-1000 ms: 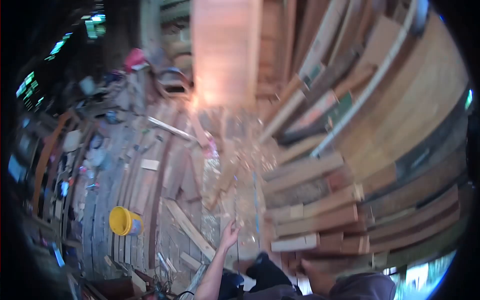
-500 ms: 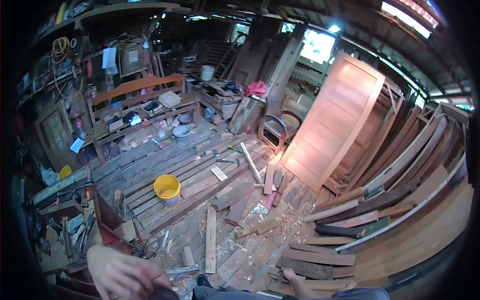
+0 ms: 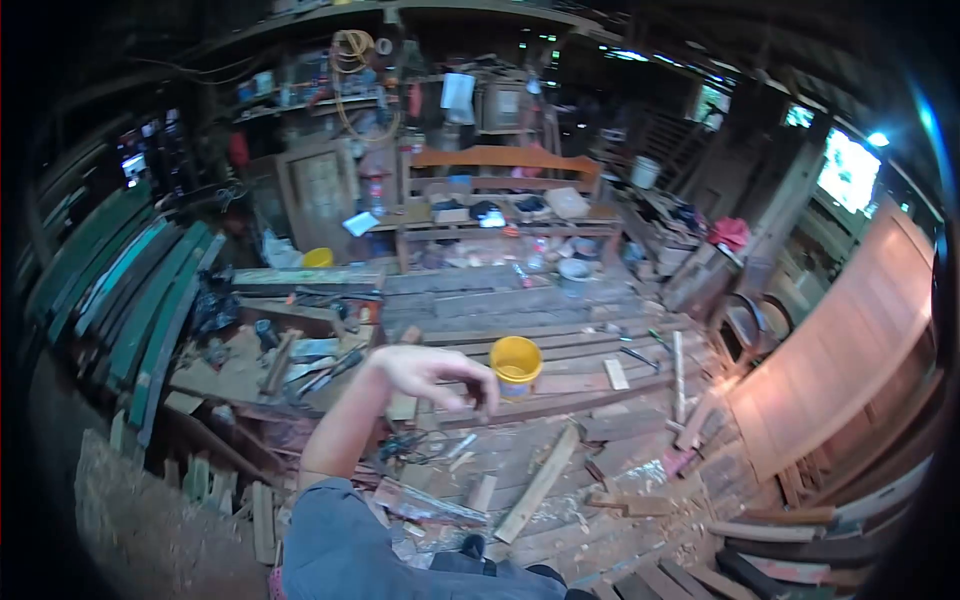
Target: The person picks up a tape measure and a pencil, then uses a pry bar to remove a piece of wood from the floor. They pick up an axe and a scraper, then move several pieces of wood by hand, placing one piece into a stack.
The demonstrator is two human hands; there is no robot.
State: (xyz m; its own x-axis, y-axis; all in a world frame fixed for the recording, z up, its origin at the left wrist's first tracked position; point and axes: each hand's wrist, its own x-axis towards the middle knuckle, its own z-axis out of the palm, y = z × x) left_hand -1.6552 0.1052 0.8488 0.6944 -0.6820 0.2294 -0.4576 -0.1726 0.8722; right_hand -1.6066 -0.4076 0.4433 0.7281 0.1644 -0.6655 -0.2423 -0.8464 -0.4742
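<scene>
My left hand [image 3: 435, 378] is stretched out over the workshop floor, its wrist bent and its fingers hanging loosely apart. Nothing shows in its grasp. Just beyond the fingertips, a yellow bucket [image 3: 516, 368] stands on the floorboards; in this view the hand comes close to it, but I see no contact. Below and left of the hand is a low workbench [image 3: 225, 372] with hand tools and scraps on it. A grey sleeve [image 3: 335, 535] covers my upper arm. My right hand is out of the frame.
A loose plank [image 3: 540, 480] and wood offcuts lie among shavings on the floor. Green boards [image 3: 165, 340] lean at the left. A wooden bench [image 3: 510, 160] stands at the back, and a large door panel [image 3: 840, 350] leans at the right, above stacked timber [image 3: 790, 550].
The view has swung left, bringing the workbench and green boards further in. My left hand has risen from the bottom edge and reached forward. My right hand has left the view.
</scene>
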